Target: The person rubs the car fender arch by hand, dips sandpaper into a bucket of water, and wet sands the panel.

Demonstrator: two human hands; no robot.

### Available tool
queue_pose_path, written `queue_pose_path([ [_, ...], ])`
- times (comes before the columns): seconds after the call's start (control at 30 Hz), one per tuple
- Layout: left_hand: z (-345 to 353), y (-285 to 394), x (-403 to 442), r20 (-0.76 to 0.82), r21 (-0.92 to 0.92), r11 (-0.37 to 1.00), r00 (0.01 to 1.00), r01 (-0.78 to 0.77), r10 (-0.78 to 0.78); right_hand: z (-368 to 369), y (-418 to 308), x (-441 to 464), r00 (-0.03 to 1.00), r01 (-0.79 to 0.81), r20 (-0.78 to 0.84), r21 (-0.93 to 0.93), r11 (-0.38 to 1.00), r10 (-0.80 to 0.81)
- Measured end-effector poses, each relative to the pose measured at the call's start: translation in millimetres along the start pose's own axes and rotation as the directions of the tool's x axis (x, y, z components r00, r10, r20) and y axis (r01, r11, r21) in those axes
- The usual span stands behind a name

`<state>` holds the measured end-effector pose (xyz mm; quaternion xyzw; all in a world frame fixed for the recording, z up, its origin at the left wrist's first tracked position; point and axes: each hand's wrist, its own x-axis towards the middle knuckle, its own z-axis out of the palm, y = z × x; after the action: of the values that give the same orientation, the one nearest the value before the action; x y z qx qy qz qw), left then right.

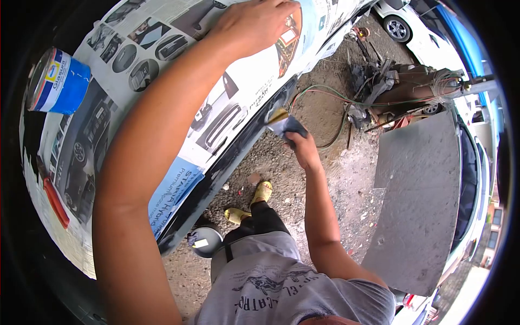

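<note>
Fingers of the right hand [304,148] are clamping the near end of a thin, sheet-like piece [278,117], which is showing mustard and pale grey areas; its exact material is unclear. It is sitting just beside a dark panel edge [216,170]; from where I am standing, contact is impossible to confirm. Judging by its look, the piece is likely handling as light, fairly flexible and hardly fragile; a pinch at the held end, leaving the far edge free, is probably suiting it best. Farther up, the left hand [254,30] is resting on printed paper [225,122], seemingly easy to tear; whether its fingers are standing apart I cannot tell. Outward again, a blue tin [76,84] is resting on the paper, and a grey bowl [208,241] is sitting near the feet [262,192].
</note>
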<state>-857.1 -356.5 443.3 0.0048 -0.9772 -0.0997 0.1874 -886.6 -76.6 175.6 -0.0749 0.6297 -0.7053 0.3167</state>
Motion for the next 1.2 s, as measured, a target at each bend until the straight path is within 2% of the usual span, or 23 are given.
queue_pose_path([
  [0.07, 7, -3, -2, -0.094, -0.031, 0.999, 0.995, -0.024, 0.021, 1, -14, -15, 0.991, 0.069, -0.126, 0.208, 0.976, -0.044],
  [0.1, 13, -7, 1, -0.131, -0.020, 0.999, 0.991, -0.034, 0.031, -16, 1, 1, 0.976, 0.174, -0.159, 0.174, 0.969, -0.147],
  [0.13, 18, -9, 2, -0.166, -0.009, 0.999, 0.985, -0.045, 0.043, -21, 2, 13, 0.954, 0.180, -0.251, 0.036, 0.983, -0.166],
  [0.17, 18, -8, 1, -0.153, -0.008, 0.999, 0.988, -0.039, 0.037, -18, -2, 25, 0.942, 0.186, -0.245, -0.193, 0.963, -0.231],
  [0.2, 15, -7, 2, -0.140, -0.007, 0.999, 0.990, -0.034, 0.033, -12, -5, 38, 0.930, 0.181, -0.224, -0.412, 0.893, -0.292],
  [0.27, 14, -5, 1, -0.134, -0.009, 0.999, 0.990, -0.033, 0.031, 12, 7, 63, 0.868, 0.392, -0.030, -0.574, 0.719, -0.496],
  [0.33, 16, -4, 0, -0.152, -0.014, 0.999, 0.988, -0.033, 0.030, 74, -10, 29, 0.897, 0.387, 0.051, -0.569, 0.726, -0.438],
  [0.47, 10, -1, -1, -0.132, 0.010, 0.999, 0.991, -0.034, 0.035, 137, 48, -46, 0.765, 0.561, 0.208, -0.681, 0.470, -0.610],
  [0.5, 10, -1, 0, -0.137, 0.008, 0.999, 0.990, -0.031, 0.031, 137, 48, -56, 0.778, 0.556, 0.243, -0.696, 0.455, -0.579],
  [0.6, 5, 6, -1, -0.104, 0.001, 1.000, 0.995, 0.000, 0.000, 111, 28, -3, 0.815, 0.495, 0.117, -0.650, 0.577, -0.568],
  [0.67, 4, 9, -1, -0.094, 0.014, 1.000, 0.995, 0.023, -0.022, 83, 12, 52, 0.859, 0.401, -0.033, -0.575, 0.713, -0.510],
  [0.73, 6, 11, -1, -0.107, 0.037, 0.998, 0.993, 0.044, -0.039, 67, -5, 80, 0.893, 0.319, -0.035, -0.657, 0.683, -0.450],
  [0.77, 6, 11, -1, -0.097, 0.028, 0.999, 0.994, 0.044, -0.042, 72, -3, 78, 0.897, 0.299, -0.067, -0.635, 0.712, -0.437],
  [0.83, 4, 11, -1, -0.086, 0.013, 0.999, 0.995, 0.049, -0.048, 99, 8, 43, 0.824, 0.430, -0.048, -0.597, 0.677, -0.565],
  [0.87, 7, 8, 0, -0.085, 0.025, 0.999, 0.996, 0.042, -0.039, 115, 20, 17, 0.794, 0.460, 0.025, -0.678, 0.573, -0.608],
  [0.9, 11, 3, 3, -0.083, 0.038, 0.999, 0.996, 0.032, -0.029, 131, 36, -9, 0.695, 0.574, 0.091, -0.667, 0.475, -0.713],
  [1.0, 12, 0, 2, -0.122, 0.026, 0.999, 0.992, -0.021, 0.024, 147, 67, -67, 0.744, 0.596, 0.232, -0.654, 0.465, -0.627],
  [1.07, 15, -3, 1, -0.161, 0.031, 0.998, 0.985, -0.062, 0.067, 131, 59, -38, 0.712, 0.616, 0.248, -0.670, 0.415, -0.657],
  [1.1, 20, -8, 5, -0.186, 0.049, 0.996, 0.979, -0.079, 0.087, 121, 48, -14, 0.712, 0.592, 0.201, -0.687, 0.421, -0.673],
  [1.17, 21, -8, 1, -0.172, 0.044, 0.997, 0.982, -0.070, 0.076, 100, 12, 35, 0.846, 0.389, -0.006, -0.678, 0.624, -0.533],
  [1.2, 15, -3, 1, -0.141, 0.026, 0.999, 0.989, -0.048, 0.051, 82, 10, 65, 0.855, 0.373, -0.062, -0.615, 0.695, -0.515],
])
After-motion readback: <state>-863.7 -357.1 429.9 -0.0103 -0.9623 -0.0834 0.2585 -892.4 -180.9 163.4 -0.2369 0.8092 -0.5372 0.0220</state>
